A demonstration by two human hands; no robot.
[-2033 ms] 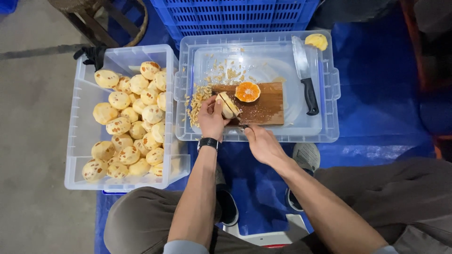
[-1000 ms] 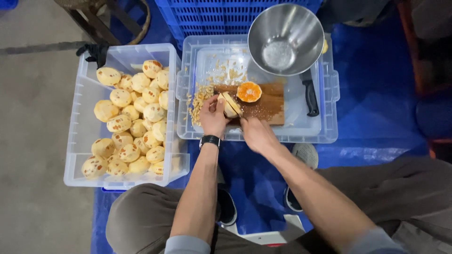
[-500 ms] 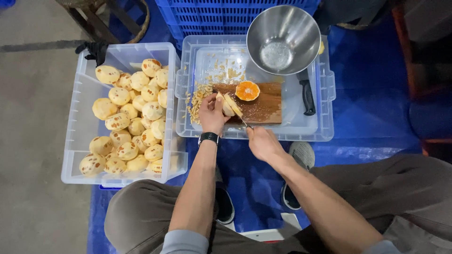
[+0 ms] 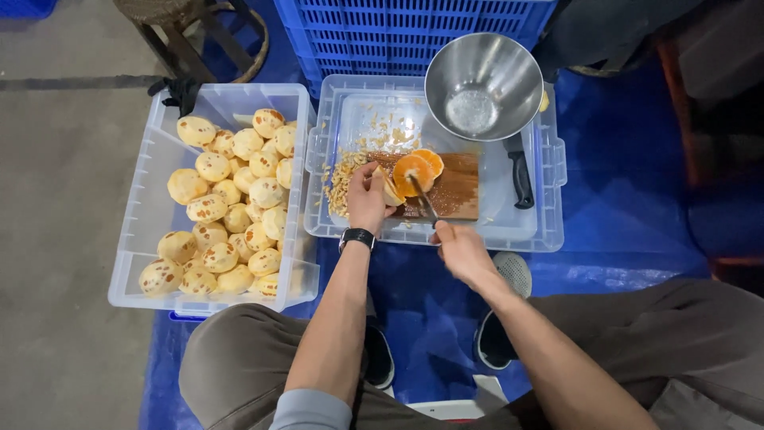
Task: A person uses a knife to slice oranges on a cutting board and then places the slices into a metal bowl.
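Wooden and brown, one cutting board (image 4: 454, 191) lies inside a clear plastic tray (image 4: 549, 199) that sits on blue sheeting. On the board are two cut orange halves (image 4: 418, 169), flesh up, touching each other. The left hand (image 4: 368, 199) is closed on a peeled pale fruit piece (image 4: 390, 191), pressing it to the board's left end just beside the halves; a dark watch (image 4: 357, 237) circles that wrist. The right hand (image 4: 461, 248) is clamped on the handle of a small knife (image 4: 424, 201), whose thin blade points up toward the nearer orange half. A heap of chopped peel bits (image 4: 342, 181) lies at the left edge of the board, with more scattered across the tray floor behind it. One steel bowl (image 4: 483, 84) is over the tray's far right corner; whether it rests there or is held up I cannot tell. A second, larger knife with a black handle (image 4: 521, 179) lies in the tray to the right of the board. Left of the tray stands one clear plastic bin (image 4: 143, 231) holding roughly twenty-five peeled yellowish fruits (image 4: 231, 211) with brown spots. One blue crate (image 4: 398, 32) stands behind the tray. Two dark shoes (image 4: 493, 342) show between the knees.
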